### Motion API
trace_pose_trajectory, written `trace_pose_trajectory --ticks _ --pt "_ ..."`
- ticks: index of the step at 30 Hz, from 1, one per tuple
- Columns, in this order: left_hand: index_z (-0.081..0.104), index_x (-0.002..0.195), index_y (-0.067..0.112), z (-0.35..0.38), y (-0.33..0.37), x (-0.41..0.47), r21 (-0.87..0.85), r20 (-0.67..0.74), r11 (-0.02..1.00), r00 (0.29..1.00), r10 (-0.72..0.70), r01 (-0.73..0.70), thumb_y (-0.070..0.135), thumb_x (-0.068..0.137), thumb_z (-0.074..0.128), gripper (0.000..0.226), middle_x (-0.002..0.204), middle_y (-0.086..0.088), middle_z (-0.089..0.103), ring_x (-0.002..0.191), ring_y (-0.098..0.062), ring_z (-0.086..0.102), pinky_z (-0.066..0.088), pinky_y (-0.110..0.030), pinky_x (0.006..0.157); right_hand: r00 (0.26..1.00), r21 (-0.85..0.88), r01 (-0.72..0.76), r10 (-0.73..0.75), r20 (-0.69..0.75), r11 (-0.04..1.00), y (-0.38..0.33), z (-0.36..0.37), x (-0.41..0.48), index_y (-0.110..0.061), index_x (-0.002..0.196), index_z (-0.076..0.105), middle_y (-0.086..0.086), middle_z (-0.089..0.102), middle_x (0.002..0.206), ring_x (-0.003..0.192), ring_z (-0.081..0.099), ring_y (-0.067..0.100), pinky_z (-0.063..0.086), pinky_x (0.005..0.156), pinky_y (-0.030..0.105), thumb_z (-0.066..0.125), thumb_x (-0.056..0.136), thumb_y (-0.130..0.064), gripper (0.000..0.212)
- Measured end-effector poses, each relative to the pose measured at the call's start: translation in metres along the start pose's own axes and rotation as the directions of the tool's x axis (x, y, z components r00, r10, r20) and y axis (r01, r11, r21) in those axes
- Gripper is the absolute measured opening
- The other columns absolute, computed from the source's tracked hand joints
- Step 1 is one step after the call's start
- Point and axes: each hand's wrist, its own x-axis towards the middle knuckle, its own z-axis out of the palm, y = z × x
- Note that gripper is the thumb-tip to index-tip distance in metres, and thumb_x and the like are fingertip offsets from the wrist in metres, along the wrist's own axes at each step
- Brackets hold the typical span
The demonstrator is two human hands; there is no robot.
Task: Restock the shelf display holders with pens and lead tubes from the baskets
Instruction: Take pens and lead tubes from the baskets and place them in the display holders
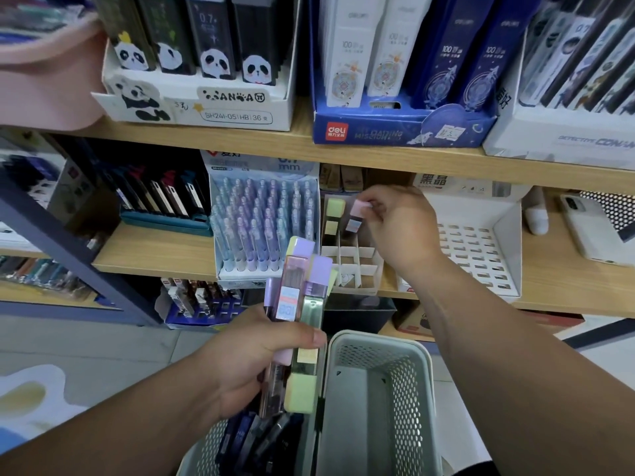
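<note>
Gripping a fanned bundle of lead tubes (302,304) at lower centre, the left hand (254,355) is closed around them above two pale baskets (378,389). At centre right, a pink-capped tube (357,214) is pinched between the right hand (395,225) fingertips over the gridded cardboard holder (350,259), beside a yellow-capped tube (335,214) already standing in its back-left slot.

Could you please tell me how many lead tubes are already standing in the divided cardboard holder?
2: a yellow-capped tube in a back-left cell, and a pink-capped tube beside it, which the right hand is inserting. Others may be hidden.
</note>
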Motion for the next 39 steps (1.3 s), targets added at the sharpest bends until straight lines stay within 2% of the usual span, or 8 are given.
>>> trace_pose_trajectory --ticks 4,16,23,26,30,33,36,39 --pt "0.071 0.098 -0.007 0.0 0.001 0.0 -0.012 -0.02 1.0 1.0 -0.002 0.002 0.023 0.046 0.09 0.063 0.09 -0.023 0.07 0.079 -0.033 0.067 0.053 -0.042 0.077 1.0 -0.043 0.006 -0.005 0.031 0.999 -0.001 0.005 -0.001 -0.023 0.11 0.077 0.004 0.07 0.104 0.105 0.056 0.028 0.048 0.084 0.036 0.068 0.093 -0.02 0.02" --pt "0.079 0.082 0.012 0.001 0.002 0.001 -0.015 0.015 0.999 0.999 0.041 -0.041 0.022 0.046 0.089 0.039 0.082 -0.016 0.072 0.073 -0.029 0.07 0.057 -0.038 0.071 0.995 -0.156 0.001 -0.016 -0.094 0.988 -0.002 0.009 -0.002 -0.023 0.097 0.079 0.003 0.072 0.088 0.089 0.057 0.029 0.046 0.073 0.035 0.072 0.089 -0.028 0.012" --pt "0.08 0.081 0.01 0.004 0.005 0.005 -0.042 0.021 0.998 0.998 0.052 -0.051 0.015 0.056 0.087 0.027 0.079 -0.014 0.073 0.067 -0.025 0.071 0.057 -0.034 0.064 1.0 -0.228 -0.003 0.003 -0.001 0.974 0.001 0.002 -0.007 -0.024 0.104 0.073 0.003 0.07 0.094 0.094 0.059 0.03 0.046 0.078 0.036 0.063 0.09 -0.035 0.021" --pt "0.08 0.075 0.009 0.008 0.005 0.006 -0.083 0.034 0.995 0.998 0.056 -0.053 0.011 0.061 0.081 0.014 0.073 -0.014 0.073 0.061 -0.023 0.071 0.056 -0.03 0.055 0.998 -0.012 -0.056 0.056 0.033 0.998 -0.002 -0.008 -0.01 -0.027 0.117 0.07 -0.002 0.073 0.1 0.094 0.063 0.021 0.051 0.077 0.032 0.064 0.094 -0.032 0.024" --pt "0.08 0.075 0.011 0.014 0.005 0.008 -0.094 0.044 0.994 0.998 0.055 -0.051 0.008 0.061 0.079 0.014 0.073 -0.013 0.073 0.062 -0.024 0.071 0.057 -0.031 0.056 0.967 0.43 -0.23 0.156 0.202 0.873 -0.013 -0.022 -0.012 -0.031 0.091 0.073 -0.016 0.069 0.077 0.074 0.061 -0.004 0.048 0.069 0.014 0.063 0.097 -0.027 0.012" --pt "0.079 0.086 0.005 0.02 0.005 0.01 -0.046 0.017 0.998 0.999 0.044 -0.043 0.011 0.058 0.082 0.029 0.084 -0.018 0.074 0.072 -0.027 0.072 0.059 -0.033 0.061 0.925 0.583 -0.318 0.109 0.365 0.748 -0.022 -0.034 -0.017 -0.023 0.092 0.077 -0.006 0.071 0.071 0.062 0.06 -0.002 0.05 0.063 0.021 0.064 0.098 -0.034 0.018" --pt "0.074 0.096 -0.002 0.027 0.005 0.011 -0.004 -0.02 1.0 1.0 0.012 -0.012 0.015 0.05 0.086 0.051 0.094 -0.022 0.074 0.078 -0.029 0.071 0.058 -0.033 0.066 0.869 0.687 -0.401 0.015 0.495 0.606 -0.029 -0.041 -0.022 -0.021 0.093 0.078 -0.007 0.067 0.068 0.055 0.055 -0.002 0.045 0.053 0.014 0.071 0.093 -0.028 0.01" --pt "0.071 0.107 0.0 0.036 0.006 0.009 0.019 -0.044 1.0 0.999 -0.009 0.01 0.024 0.039 0.089 0.074 0.102 -0.019 0.073 0.094 -0.035 0.067 0.052 -0.045 0.092 0.848 0.645 -0.362 -0.049 0.528 0.674 -0.027 -0.041 -0.027 -0.016 0.091 0.079 -0.01 0.068 0.067 0.057 0.054 -0.004 0.042 0.055 0.012 0.077 0.088 -0.02 0.005"
